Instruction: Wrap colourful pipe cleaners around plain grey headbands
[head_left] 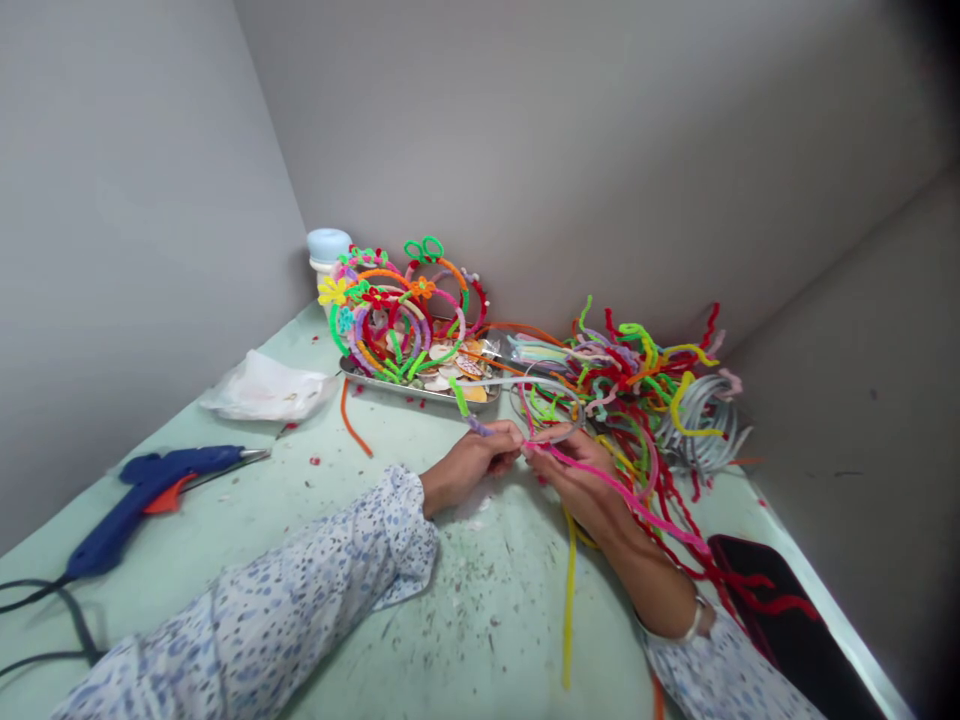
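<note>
A thin grey hoop [551, 382] is held up between both hands at the middle of the table. My left hand [474, 465] pinches its near end, where a purple and green wrapped part [465, 408] sticks up to the left. In my right hand [577, 475], closed fingers grip a pink pipe cleaner [622, 492] at the hoop, close to the left fingertips. The long tail of the pink pipe cleaner runs back over the right forearm.
Finished colourful hoops [405, 310] stand on a metal tray [420, 392] at the back. Tangled pipe cleaners [637, 370] and grey hoops [701, 430] lie right. A blue glue gun [142, 500] and a plastic bag [266, 387] lie left, a dark phone [795, 620] at the right edge.
</note>
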